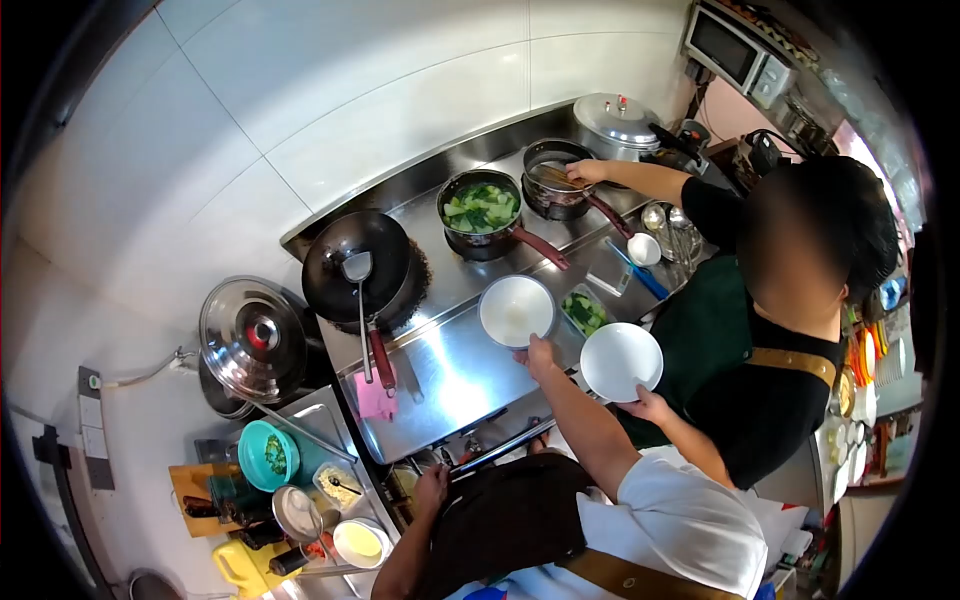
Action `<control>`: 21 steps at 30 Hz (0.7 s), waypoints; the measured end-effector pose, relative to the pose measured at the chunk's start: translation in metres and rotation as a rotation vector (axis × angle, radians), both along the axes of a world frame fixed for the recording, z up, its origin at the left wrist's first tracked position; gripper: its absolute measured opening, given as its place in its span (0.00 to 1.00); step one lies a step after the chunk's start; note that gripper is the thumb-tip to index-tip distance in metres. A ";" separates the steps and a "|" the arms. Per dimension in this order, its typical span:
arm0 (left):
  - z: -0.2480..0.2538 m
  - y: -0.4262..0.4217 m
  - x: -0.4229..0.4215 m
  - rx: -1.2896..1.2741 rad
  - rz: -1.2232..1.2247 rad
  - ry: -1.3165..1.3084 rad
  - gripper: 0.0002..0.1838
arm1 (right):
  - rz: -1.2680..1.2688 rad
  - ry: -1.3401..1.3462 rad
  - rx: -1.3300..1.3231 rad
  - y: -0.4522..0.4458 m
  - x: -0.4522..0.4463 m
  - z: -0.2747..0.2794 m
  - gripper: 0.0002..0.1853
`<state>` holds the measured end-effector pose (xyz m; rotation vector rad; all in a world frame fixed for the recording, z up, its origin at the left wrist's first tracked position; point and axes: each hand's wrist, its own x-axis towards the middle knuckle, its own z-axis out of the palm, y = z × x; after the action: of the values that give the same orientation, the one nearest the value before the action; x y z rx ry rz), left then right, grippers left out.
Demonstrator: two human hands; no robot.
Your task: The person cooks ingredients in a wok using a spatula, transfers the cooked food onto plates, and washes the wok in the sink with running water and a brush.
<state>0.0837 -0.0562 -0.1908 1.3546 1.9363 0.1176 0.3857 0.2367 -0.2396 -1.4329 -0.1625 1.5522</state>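
My right hand (540,358) grips the near rim of a white bowl (515,308) with a dark edge, holding it over the steel stove top. A little cloudy residue or liquid shows inside the bowl. Low at the stove's front, by the metal rail (500,447), my left hand (432,487) has its fingers curled; whatever they hold, if anything, is hidden. Just right of my bowl, a co-worker's hand (652,408) holds another white bowl (622,360). The co-worker's other hand (585,173) has chopsticks (556,178) in a saucepan (545,154).
Behind my bowl sits a pot of leafy greens (480,205). A black wok (350,265) with a spatula (358,268) stands left, near a pink cloth (376,398). A container of greens (584,310) lies between the bowls. A pressure cooker (617,122) is at the back.
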 end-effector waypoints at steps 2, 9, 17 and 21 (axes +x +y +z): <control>0.013 -0.014 0.007 0.044 0.178 -0.145 0.21 | -0.052 -0.087 -0.018 -0.002 -0.007 0.014 0.22; -0.001 -0.056 0.035 0.106 0.550 -0.514 0.16 | 0.029 -0.314 -0.057 -0.066 -0.033 0.032 0.20; 0.019 -0.049 0.064 0.116 0.521 -0.661 0.14 | 0.307 -0.404 0.065 -0.131 -0.071 0.002 0.20; 0.021 -0.062 0.052 0.105 0.450 -0.604 0.14 | 0.447 -0.171 -0.018 -0.134 -0.064 0.085 0.19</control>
<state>0.1354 -0.1183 -0.1703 0.7896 1.6804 0.7639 0.3216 0.1032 -0.1546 -1.6177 -0.6069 1.7831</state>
